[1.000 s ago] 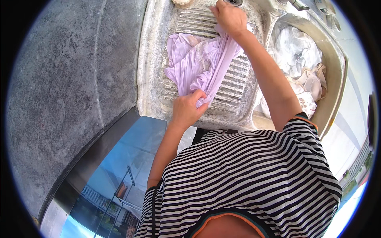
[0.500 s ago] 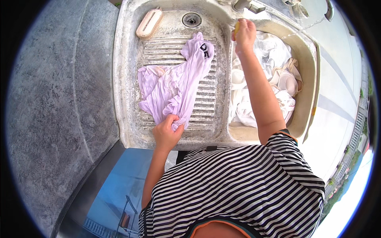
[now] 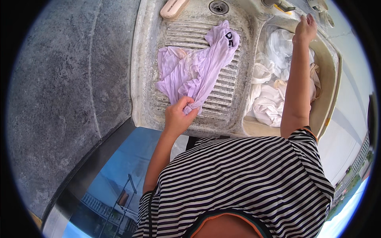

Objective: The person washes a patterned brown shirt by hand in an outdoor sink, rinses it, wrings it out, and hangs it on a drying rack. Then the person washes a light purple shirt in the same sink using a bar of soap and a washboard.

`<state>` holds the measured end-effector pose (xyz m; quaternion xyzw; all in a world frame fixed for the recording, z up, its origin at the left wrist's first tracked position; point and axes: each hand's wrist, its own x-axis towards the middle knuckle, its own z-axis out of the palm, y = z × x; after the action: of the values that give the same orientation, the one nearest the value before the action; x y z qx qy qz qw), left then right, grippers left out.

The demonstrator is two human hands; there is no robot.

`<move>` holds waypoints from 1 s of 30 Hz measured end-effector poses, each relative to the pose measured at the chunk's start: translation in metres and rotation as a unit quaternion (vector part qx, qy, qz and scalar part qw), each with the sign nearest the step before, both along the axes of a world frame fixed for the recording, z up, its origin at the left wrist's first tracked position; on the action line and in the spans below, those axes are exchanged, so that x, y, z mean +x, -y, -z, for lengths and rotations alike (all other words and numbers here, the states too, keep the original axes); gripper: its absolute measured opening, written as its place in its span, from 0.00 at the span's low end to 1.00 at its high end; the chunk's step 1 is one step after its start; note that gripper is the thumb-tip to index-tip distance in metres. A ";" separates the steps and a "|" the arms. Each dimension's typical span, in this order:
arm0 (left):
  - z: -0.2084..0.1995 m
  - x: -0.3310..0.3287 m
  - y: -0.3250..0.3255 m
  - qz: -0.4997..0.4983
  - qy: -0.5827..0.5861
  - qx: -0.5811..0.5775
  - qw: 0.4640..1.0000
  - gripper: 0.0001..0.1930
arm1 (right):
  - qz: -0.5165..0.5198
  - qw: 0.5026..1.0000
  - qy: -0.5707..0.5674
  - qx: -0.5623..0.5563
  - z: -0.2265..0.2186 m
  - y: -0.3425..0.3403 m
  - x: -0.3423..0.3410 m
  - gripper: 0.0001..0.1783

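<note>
A lavender garment with a dark printed mark lies spread over the washboard ridges of a pale, stained sink. My left hand pinches its near end, thumb against fingers. Beyond the right basin, my right hand reaches out near the metal tap, with its fingers stretched and nothing visible in them. Something small and yellow shows at the ledge beside the tap. Under my right forearm, the basin holds wet white and cream clothes.
A pale pink, oblong scrub brush rests at the sink's far left, left of the drain. The basin's right wall rises beside my right forearm. A grey stone-like surface borders the sink on the left.
My right hand has moved right and no longer shows the yellow piece it held; yellow now appears by the tap. My left hand keeps its grip, and the whole view has shifted.
</note>
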<state>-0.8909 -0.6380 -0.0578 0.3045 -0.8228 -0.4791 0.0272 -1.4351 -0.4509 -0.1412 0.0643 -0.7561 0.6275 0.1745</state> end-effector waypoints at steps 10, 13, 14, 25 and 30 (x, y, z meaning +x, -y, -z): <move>-0.097 -0.021 0.031 -0.049 -0.124 -0.052 0.990 0.12 | -0.639 0.758 0.081 0.104 -0.099 0.124 0.353 0.19; -0.118 0.003 0.029 -0.109 -0.159 0.036 0.981 0.19 | -0.484 0.870 0.090 0.029 -0.142 0.115 0.336 0.14; -0.132 0.013 0.031 -0.102 -0.146 0.043 0.983 0.21 | -0.426 0.899 0.098 0.004 -0.147 0.106 0.324 0.14; -0.119 -0.005 0.035 0.002 -0.212 0.081 0.974 0.14 | -0.191 0.978 -0.002 0.079 -0.101 0.095 0.136 0.16; 0.020 -0.029 0.017 -0.252 -0.137 0.534 0.796 0.29 | -0.247 0.770 -0.122 0.576 -0.057 0.120 0.163 0.17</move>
<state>-0.9199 -0.6548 -0.0777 0.3983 -0.3186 -0.8552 0.0924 -1.2722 -0.5708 -0.0840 0.4131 -0.9063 0.0829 0.0344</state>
